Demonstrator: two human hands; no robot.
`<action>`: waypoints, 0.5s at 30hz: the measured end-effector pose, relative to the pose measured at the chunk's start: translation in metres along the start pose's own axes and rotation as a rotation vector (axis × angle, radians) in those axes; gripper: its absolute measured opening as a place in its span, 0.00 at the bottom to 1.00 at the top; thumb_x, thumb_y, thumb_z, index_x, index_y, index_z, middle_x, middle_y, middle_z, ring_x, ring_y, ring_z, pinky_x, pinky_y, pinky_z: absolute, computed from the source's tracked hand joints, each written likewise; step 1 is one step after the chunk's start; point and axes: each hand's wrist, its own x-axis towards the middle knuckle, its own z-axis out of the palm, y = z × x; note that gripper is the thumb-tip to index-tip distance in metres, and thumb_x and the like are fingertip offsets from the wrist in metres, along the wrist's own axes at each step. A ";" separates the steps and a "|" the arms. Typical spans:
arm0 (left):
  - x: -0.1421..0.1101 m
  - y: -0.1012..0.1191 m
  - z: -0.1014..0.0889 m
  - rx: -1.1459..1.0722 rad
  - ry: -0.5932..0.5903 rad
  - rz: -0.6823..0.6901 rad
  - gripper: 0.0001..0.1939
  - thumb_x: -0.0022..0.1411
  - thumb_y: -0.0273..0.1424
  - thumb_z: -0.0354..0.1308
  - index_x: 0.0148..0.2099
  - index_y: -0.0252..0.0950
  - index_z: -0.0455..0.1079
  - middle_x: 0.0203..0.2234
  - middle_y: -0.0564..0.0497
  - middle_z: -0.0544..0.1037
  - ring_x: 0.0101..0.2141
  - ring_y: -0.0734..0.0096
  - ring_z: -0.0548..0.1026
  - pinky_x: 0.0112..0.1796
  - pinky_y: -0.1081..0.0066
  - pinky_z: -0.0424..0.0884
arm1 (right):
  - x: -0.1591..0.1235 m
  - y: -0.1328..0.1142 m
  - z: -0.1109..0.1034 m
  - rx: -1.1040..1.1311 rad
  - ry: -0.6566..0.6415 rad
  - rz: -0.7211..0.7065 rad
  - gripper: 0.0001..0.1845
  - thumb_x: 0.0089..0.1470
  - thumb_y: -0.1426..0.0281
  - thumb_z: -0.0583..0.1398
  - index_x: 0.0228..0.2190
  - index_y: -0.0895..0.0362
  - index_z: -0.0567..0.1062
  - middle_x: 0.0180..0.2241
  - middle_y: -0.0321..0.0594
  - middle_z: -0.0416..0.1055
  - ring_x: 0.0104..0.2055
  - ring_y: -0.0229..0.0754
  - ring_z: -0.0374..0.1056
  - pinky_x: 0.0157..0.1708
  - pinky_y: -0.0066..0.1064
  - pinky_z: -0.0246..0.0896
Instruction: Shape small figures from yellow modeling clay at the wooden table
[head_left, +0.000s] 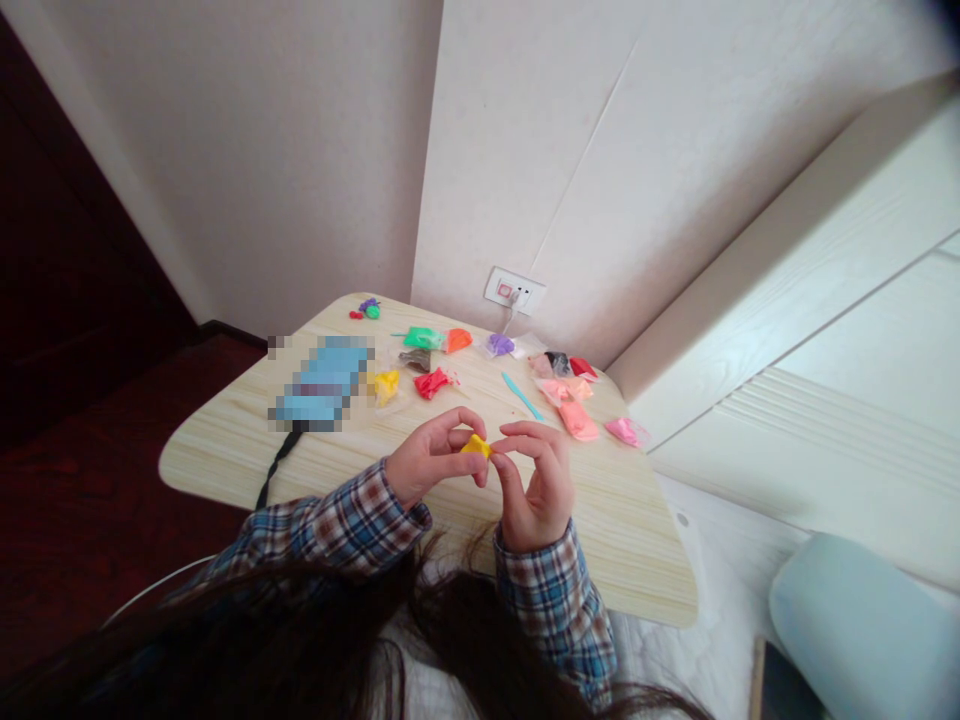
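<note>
Both my hands meet over the small wooden table (637, 560) and pinch a small piece of yellow clay (476, 446) between them. My left hand (433, 458) grips it from the left with curled fingers. My right hand (534, 482) grips it from the right with thumb and fingertips. Plaid sleeves cover both wrists.
Several small bags of coloured clay lie across the far half: green (422, 338), orange (457, 340), red (433, 382), yellow (387, 386), pink (579, 420). A teal plastic tool (522, 396) lies among them. A blurred blue object (322, 384) rests at the left. A wall socket (514, 291) is behind.
</note>
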 end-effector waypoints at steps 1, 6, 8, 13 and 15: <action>0.000 0.000 0.000 0.004 0.002 0.000 0.21 0.45 0.34 0.69 0.35 0.33 0.61 0.18 0.58 0.74 0.22 0.79 0.70 0.28 0.76 0.62 | 0.000 0.000 0.000 -0.005 -0.005 0.001 0.04 0.52 0.75 0.59 0.31 0.54 0.72 0.35 0.38 0.70 0.40 0.42 0.66 0.41 0.40 0.62; 0.000 0.000 0.000 0.009 0.019 -0.005 0.21 0.44 0.32 0.69 0.35 0.33 0.61 0.19 0.58 0.74 0.22 0.79 0.70 0.28 0.75 0.62 | 0.000 0.000 -0.001 -0.017 -0.009 0.015 0.01 0.52 0.73 0.59 0.30 0.55 0.71 0.35 0.39 0.70 0.40 0.42 0.66 0.41 0.41 0.62; -0.001 0.000 0.001 0.012 0.021 -0.001 0.20 0.45 0.32 0.69 0.35 0.34 0.61 0.19 0.58 0.74 0.22 0.79 0.70 0.28 0.75 0.62 | 0.000 0.000 -0.001 -0.016 -0.011 0.013 0.01 0.52 0.73 0.59 0.30 0.55 0.71 0.35 0.39 0.70 0.40 0.42 0.66 0.41 0.41 0.62; -0.001 0.002 0.003 0.024 0.027 0.016 0.18 0.47 0.32 0.67 0.36 0.33 0.62 0.20 0.57 0.74 0.23 0.77 0.71 0.29 0.74 0.63 | 0.000 0.000 0.000 -0.021 0.007 0.014 0.01 0.52 0.71 0.60 0.29 0.54 0.71 0.35 0.39 0.70 0.40 0.43 0.66 0.41 0.42 0.63; -0.001 0.002 0.003 0.023 0.026 0.021 0.18 0.48 0.32 0.66 0.37 0.33 0.62 0.21 0.56 0.73 0.23 0.77 0.71 0.28 0.74 0.63 | 0.000 0.001 0.000 -0.028 0.010 0.017 0.01 0.52 0.72 0.60 0.30 0.54 0.72 0.35 0.39 0.69 0.39 0.43 0.67 0.40 0.42 0.64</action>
